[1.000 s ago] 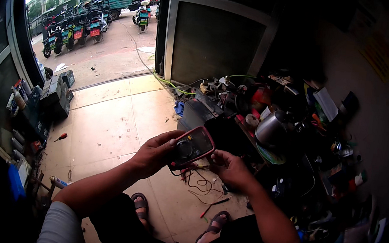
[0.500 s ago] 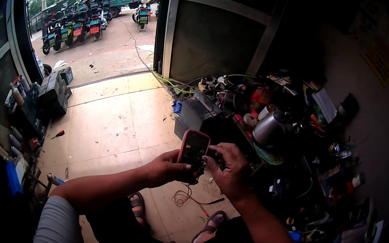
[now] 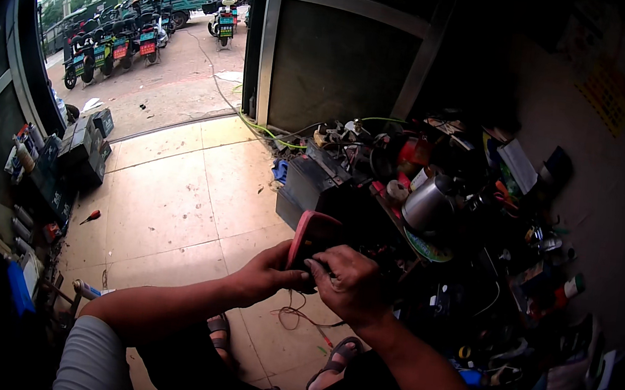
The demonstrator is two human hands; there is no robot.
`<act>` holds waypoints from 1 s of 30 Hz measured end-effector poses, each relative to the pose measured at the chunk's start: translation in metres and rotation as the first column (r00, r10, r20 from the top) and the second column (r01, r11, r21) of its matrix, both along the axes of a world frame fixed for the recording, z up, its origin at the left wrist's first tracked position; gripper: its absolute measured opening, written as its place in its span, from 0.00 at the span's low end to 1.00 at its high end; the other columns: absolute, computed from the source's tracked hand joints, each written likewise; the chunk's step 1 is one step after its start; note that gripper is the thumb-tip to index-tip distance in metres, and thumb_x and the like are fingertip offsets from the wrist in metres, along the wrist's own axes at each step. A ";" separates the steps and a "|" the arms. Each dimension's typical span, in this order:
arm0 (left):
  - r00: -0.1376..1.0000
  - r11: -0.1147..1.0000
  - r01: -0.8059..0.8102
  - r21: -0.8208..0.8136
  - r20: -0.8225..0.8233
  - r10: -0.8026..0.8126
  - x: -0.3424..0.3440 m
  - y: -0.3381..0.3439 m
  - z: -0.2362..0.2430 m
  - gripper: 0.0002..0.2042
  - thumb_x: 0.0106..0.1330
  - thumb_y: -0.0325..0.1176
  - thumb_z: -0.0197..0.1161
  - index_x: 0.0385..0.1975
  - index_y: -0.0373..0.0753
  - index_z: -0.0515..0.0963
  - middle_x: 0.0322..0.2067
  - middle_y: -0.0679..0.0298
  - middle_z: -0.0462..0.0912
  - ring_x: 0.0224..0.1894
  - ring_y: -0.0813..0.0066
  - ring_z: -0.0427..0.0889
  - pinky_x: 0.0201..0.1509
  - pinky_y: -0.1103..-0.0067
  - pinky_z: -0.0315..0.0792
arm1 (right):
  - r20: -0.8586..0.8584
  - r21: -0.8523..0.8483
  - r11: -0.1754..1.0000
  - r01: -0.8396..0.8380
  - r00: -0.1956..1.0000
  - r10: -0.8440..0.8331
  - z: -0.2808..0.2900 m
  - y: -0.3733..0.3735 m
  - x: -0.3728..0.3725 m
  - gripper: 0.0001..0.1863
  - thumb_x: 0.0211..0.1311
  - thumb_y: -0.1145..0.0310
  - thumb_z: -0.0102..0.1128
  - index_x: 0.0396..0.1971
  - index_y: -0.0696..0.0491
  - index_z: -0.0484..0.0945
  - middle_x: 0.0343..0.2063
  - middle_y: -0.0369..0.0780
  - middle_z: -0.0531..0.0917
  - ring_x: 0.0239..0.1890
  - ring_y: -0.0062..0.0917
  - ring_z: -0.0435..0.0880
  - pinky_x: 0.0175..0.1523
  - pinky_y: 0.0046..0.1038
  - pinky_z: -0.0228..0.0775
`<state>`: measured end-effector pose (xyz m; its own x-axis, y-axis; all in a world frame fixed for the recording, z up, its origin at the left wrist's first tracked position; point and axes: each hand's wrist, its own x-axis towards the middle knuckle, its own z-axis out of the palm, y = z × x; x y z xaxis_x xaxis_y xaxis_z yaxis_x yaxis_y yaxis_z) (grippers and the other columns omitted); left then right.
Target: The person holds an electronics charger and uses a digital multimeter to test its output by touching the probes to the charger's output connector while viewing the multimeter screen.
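Observation:
A dark multimeter (image 3: 318, 230) with a red rim is held up in front of me, tilted so that its face is seen at a slant. My left hand (image 3: 272, 268) is closed round its left side and lower end. Curled fingers of my right hand (image 3: 349, 281) press against the lower right of the meter, the thumb at its face; the exact spot they grip is hidden. Thin test leads (image 3: 292, 316) hang below the hands and loop over the floor between my feet.
At the right lies a heap of tools and parts with a metal kettle (image 3: 431, 204). A black box (image 3: 314, 184) stands beyond the meter. Batteries (image 3: 83, 144) line the left side, a red screwdriver (image 3: 92, 216) lies on the tiles, and scooters (image 3: 127, 42) stand outside the doorway.
The multimeter has turned so its face shows less. My right hand has shifted left and down, closer against the meter. My left hand keeps its hold.

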<state>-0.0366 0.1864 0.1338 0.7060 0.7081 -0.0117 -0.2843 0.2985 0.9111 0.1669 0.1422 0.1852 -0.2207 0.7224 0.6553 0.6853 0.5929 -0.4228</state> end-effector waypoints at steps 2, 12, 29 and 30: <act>1.000 1.000 -0.008 -0.005 -0.004 0.008 0.001 -0.002 0.001 0.29 0.74 0.25 0.64 0.73 0.37 0.62 0.58 0.57 0.79 0.58 0.67 0.83 0.64 0.68 0.80 | -0.001 -0.010 1.000 0.008 1.000 -0.008 -0.002 0.000 -0.001 0.06 0.59 0.73 0.75 0.31 0.56 0.85 0.28 0.43 0.85 0.29 0.40 0.87 0.34 0.37 0.80; 0.999 0.999 -0.039 0.002 -0.034 0.039 -0.003 -0.001 -0.008 0.28 0.75 0.27 0.64 0.72 0.37 0.63 0.56 0.58 0.81 0.56 0.68 0.84 0.63 0.67 0.80 | -0.199 -0.153 0.986 0.059 0.976 -0.089 -0.011 0.003 -0.009 0.08 0.60 0.70 0.76 0.30 0.57 0.85 0.28 0.45 0.86 0.29 0.41 0.87 0.35 0.37 0.79; 0.749 0.820 -0.556 -0.137 0.346 0.565 -0.129 0.094 0.037 0.22 0.77 0.45 0.56 0.60 0.33 0.76 0.53 0.55 0.86 0.51 0.59 0.87 0.46 0.73 0.78 | -0.087 -0.933 0.344 -0.105 0.994 0.069 -0.014 0.002 0.058 0.15 0.72 0.59 0.67 0.49 0.53 0.89 0.22 0.32 0.81 0.25 0.14 0.79 0.33 0.24 0.72; 0.708 0.794 -0.590 -0.148 0.377 0.597 -0.155 0.108 0.026 0.22 0.77 0.45 0.56 0.59 0.33 0.76 0.52 0.55 0.86 0.51 0.59 0.87 0.46 0.73 0.77 | -0.092 -0.925 0.368 -0.092 0.996 0.019 -0.023 0.003 0.077 0.15 0.72 0.59 0.67 0.48 0.52 0.89 0.22 0.33 0.82 0.25 0.14 0.79 0.33 0.24 0.72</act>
<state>-0.1917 0.2946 0.1600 0.0871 0.9848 0.1503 -0.7308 -0.0394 0.6815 0.2442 0.1453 0.1625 -0.2759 0.8708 -0.4070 0.6210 -0.1617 -0.7670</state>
